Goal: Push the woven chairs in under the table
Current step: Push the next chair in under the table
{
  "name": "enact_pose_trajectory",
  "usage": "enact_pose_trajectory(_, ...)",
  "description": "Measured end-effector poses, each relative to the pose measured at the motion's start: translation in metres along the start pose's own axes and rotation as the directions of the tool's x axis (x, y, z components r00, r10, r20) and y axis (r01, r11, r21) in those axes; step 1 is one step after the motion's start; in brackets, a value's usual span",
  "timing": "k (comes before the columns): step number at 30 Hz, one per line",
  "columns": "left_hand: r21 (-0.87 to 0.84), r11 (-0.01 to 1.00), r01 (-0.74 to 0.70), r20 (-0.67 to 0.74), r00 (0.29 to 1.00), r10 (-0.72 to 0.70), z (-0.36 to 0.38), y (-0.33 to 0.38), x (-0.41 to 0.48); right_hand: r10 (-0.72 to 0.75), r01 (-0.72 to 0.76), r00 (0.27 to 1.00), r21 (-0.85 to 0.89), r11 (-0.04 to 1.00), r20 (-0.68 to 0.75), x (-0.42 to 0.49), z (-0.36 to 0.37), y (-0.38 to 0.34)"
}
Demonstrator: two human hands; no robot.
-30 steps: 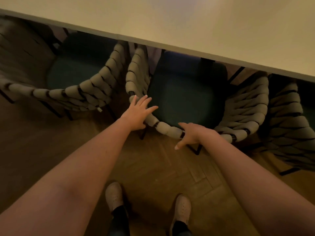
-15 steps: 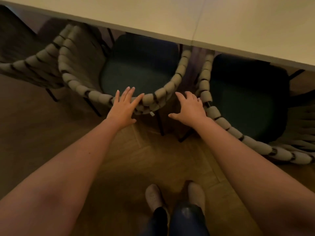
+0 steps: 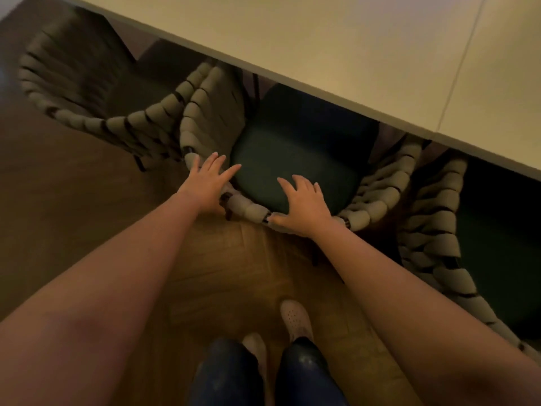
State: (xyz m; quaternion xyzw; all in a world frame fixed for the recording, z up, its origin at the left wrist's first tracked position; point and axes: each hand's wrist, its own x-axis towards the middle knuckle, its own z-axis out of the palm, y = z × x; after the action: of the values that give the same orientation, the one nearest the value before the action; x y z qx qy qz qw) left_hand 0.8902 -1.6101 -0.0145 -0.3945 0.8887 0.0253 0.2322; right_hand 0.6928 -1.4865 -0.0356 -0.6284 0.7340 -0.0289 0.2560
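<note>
Head view: the counter [image 3: 336, 45] fills the top of the frame, and its pale front edge runs on a slant from upper left down to the right. Three woven chairs stand along that edge.

The middle chair [image 3: 248, 210] is straight ahead. The front of its dark seat cushion [image 3: 295, 162] is tucked under the counter edge, while the curved woven back sticks out into the room. The left hand [image 3: 209, 183] lies on the left bend of that back with its fingers straight and spread, the tips reaching over the cushion. The right hand [image 3: 304, 205] rests flat on the back rim further right, with its fingers spread over the cushion and its thumb along the rim. Neither hand curls round the weave.

The left chair [image 3: 131, 124] stands out further from the counter, and its woven side sits just beside the middle chair's. The right chair [image 3: 430, 224] crowds in on the other side, its weave just beside the middle chair's arm, with dark gaps between.

Bare wood floor [image 3: 222, 259] lies open between the chair back and the person's pale shoes [image 3: 294, 316].
</note>
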Motion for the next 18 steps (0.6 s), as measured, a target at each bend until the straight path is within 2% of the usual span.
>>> enact_pose_trajectory(4, -0.042, 0.999, -0.027, -0.031, 0.999, 0.026, -0.004, -0.058, 0.011, -0.021, 0.021, 1.0, -0.009, 1.0, 0.011, 0.047, -0.014, -0.047)
enact_pose_trajectory(7, -0.095, 0.993, -0.068, -0.106, 0.993, 0.058, -0.003, -0.11, 0.021, -0.023, 0.023, 1.0, 0.007, 1.0, 0.002, 0.079, -0.017, -0.082)
enact_pose_trajectory(10, -0.079, 0.994, -0.075, -0.145, 0.987, 0.063, -0.001, -0.163, 0.027, -0.014, 0.014, 1.0, 0.03, 0.999, -0.004, 0.111, -0.016, -0.115)
enact_pose_trajectory(15, -0.066, 0.995, -0.078, -0.128, 0.989, 0.069, 0.01, -0.276, 0.038, 0.04, -0.037, 0.998, 0.085, 0.996, -0.04, 0.173, -0.01, -0.197)
enact_pose_trajectory(18, -0.068, 0.995, -0.072, -0.1, 0.993, 0.065, 0.019, -0.339, 0.039, 0.074, -0.07, 0.994, 0.049, 0.996, -0.083, 0.208, -0.004, -0.245)
